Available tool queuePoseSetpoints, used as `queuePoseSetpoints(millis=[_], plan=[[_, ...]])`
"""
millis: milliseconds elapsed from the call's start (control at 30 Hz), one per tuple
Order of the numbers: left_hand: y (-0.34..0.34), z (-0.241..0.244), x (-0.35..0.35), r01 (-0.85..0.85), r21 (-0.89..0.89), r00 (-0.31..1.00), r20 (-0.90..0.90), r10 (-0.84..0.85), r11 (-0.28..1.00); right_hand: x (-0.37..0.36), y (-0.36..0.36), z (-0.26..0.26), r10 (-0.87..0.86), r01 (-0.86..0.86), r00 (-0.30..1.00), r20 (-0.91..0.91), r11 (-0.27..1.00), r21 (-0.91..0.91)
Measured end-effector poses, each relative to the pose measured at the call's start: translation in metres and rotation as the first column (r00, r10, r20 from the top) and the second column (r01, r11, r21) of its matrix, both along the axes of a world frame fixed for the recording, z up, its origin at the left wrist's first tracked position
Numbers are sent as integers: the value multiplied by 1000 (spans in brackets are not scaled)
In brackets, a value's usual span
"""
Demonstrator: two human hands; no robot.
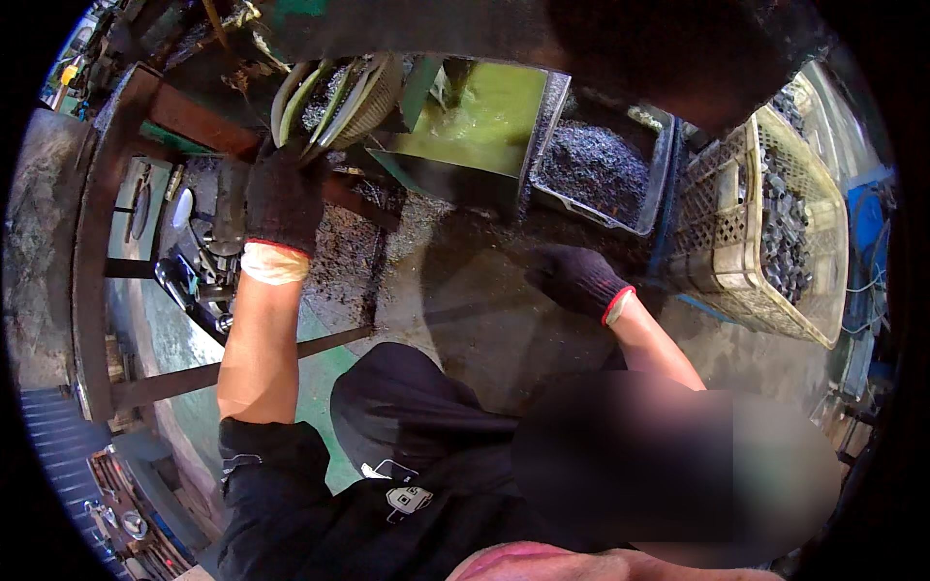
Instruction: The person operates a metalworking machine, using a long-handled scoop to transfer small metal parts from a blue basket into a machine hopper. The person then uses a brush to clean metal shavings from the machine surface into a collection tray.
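Observation:
My left hand (pixel 287 192), in a dark knit glove with a red cuff edge, reaches up to a stack of round plastic baskets (pixel 370 102). Its fingers are at the lower rim and appear to grip it, though they are partly hidden in shadow. The baskets are tilted, and small metal bits (pixel 320 109) show inside. My right hand (pixel 577 279), gloved the same way, hangs over the floor below a tray (pixel 581 207) of dark metal chips (pixel 596 163). Its fingers point left and blur into the shadow; whether they hold anything is unclear.
A metal tank (pixel 443 163) of yellow-green liquid (pixel 487 116) sits between baskets and tray. At right stands a pale plastic crate (pixel 716 232) with many small metal parts (pixel 785 232). A metal frame (pixel 94 290) and shelf tools (pixel 182 283) lie left. Dark machinery (pixel 508 29) overhangs the top.

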State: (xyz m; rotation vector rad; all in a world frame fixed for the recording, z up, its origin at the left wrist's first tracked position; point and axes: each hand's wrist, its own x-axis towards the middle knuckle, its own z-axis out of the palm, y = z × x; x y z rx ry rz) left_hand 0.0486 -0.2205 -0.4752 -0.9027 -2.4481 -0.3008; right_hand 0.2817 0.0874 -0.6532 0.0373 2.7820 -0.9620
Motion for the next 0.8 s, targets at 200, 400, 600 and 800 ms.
queuePoseSetpoints(millis=[200,400,600,800], plan=[[2,-6,-2,-24,8,999,24,24,1000,2,7,-27,11,-11,1000,-26,1000,7],[-1,-10,-2,-19,49,997,73,15,999,0,4,-17,31,-32,999,29,999,16],[-2,-17,-1,-4,103,995,101,-7,995,0,4,-24,59,-59,998,5,998,35],[-5,-13,6,-12,84,985,173,-3,996,-3,1,-28,36,-36,999,6,999,21]])
